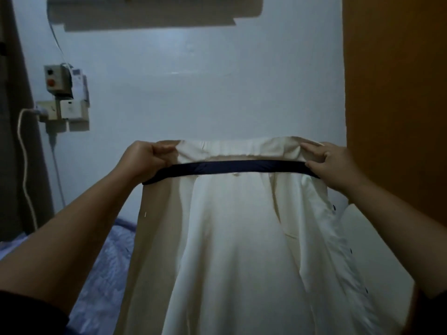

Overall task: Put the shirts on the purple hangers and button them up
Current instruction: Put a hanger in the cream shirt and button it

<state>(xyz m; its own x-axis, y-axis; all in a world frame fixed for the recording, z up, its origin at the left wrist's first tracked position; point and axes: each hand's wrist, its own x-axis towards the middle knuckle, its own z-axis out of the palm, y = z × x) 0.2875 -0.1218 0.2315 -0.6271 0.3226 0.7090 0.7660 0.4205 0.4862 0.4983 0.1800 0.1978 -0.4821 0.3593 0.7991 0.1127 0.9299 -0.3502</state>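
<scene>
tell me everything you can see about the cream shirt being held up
The cream shirt is a light, thin-looking woven fabric, held up in front of a pale wall with its front hanging open and unbuttoned. A dark navy band runs along its collar. Small dark buttons dot the right-hand front edge. The left hand and right hand each grip one end of the collar, stretching it taut. No hanger shows in it.

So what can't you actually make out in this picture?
- Hanger: none shows in the head view; if one is inside the shirt, the cloth hides it.
- Shirt hem: cut off by the bottom edge.
- Fingertips of the left hand and right hand: curled into the collar, so hidden.
- Buttons: tiny dark dots along the right edge, too small to count surely.
- Box on the wall: its markings are blurred.
</scene>
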